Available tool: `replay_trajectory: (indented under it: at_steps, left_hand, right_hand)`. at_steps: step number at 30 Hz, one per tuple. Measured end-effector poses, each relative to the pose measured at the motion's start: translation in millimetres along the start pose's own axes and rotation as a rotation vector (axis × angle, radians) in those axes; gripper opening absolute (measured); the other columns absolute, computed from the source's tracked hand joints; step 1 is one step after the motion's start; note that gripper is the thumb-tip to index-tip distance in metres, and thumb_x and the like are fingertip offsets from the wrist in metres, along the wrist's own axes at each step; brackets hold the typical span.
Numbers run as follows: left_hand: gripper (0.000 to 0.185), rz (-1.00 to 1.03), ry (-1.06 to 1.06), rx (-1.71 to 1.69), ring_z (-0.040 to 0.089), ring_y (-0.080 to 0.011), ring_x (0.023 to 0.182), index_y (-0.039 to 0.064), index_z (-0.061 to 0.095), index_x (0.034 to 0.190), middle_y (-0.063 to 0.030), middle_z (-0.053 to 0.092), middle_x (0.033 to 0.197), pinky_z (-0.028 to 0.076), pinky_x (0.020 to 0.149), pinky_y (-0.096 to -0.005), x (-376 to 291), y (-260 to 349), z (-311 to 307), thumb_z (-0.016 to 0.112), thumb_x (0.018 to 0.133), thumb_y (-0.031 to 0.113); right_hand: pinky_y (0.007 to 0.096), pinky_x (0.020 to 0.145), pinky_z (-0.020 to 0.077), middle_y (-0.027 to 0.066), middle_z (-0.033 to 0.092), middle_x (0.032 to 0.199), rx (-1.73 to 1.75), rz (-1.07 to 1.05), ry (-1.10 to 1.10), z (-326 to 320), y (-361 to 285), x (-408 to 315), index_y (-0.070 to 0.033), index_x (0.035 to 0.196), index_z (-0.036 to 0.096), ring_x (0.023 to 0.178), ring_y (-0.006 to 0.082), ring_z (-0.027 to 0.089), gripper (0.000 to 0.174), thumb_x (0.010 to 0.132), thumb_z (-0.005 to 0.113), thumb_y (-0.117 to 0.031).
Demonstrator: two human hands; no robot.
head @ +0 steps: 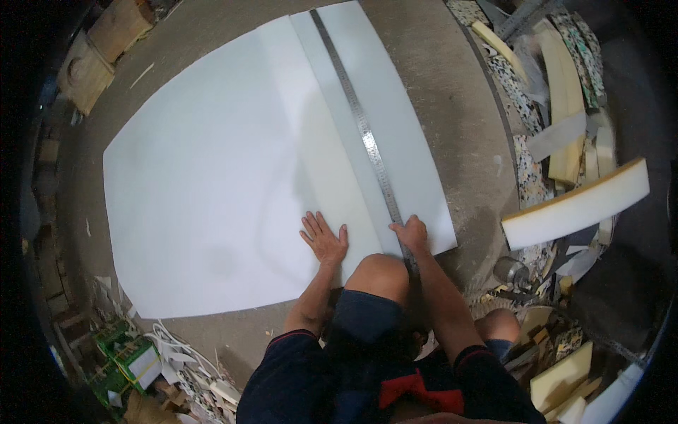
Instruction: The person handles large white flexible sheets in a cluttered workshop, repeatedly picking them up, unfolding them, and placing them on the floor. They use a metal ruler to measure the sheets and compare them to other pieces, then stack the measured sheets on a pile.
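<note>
A large white foam sheet (212,175) lies before me on the floor. Beside its right edge runs a long white strip (397,138); whether the two overlap or only abut is unclear. A long steel ruler (365,130) lies lengthwise on the strip, its near end partly hidden by my knee and arm. My left hand (324,239) rests palm down on the large sheet, fingers spread. My right hand (413,233) has its fingers curled at the ruler's near part, thumb across the metal. One knee (377,273) is at the sheet's near edge.
Foam offcuts (564,106) are piled along the right side. A thick white foam block (577,209) juts out from that pile. A metal can (511,271) stands near it. Green crates (127,360) and scraps lie at lower left, a cardboard box (119,29) at upper left.
</note>
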State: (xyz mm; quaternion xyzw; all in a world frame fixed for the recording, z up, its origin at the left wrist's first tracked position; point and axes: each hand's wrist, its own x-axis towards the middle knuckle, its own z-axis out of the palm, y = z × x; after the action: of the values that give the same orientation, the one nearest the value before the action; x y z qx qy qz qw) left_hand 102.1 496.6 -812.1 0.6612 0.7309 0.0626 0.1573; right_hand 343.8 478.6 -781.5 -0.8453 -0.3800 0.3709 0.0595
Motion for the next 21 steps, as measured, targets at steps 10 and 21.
replay_trajectory:
  at_steps: [10, 21]
  left_hand:
    - [0.082, 0.048, 0.101, 0.042, 0.007, -0.0397, 0.144, -0.004, 0.023, 0.145, -0.0241, 0.014, 0.154, 0.005, 0.112, -0.0592, -3, 5, 5, 0.046, 0.09, 0.052]
    - [0.083, 0.058, 0.076, 0.036, 0.005, -0.041, 0.144, -0.004, 0.021, 0.146, -0.0252, 0.013, 0.154, 0.004, 0.111, -0.0598, -1, 1, 7, 0.044, 0.09, 0.053]
  right_hand:
    - [0.0461, 0.092, 0.0453, 0.0248, 0.058, 0.11, 0.02, 0.045, -0.002, 4, 4, -2, 0.004, 0.106, 0.055, 0.108, 0.0387, 0.055, 0.062, 0.071, 0.076, -0.043]
    - [0.0447, 0.085, 0.0488, 0.0275, 0.063, 0.097, 0.034, 0.001, 0.029, 2, 1, 2, 0.007, 0.095, 0.059, 0.096, 0.0397, 0.061, 0.059, 0.066, 0.081, -0.04]
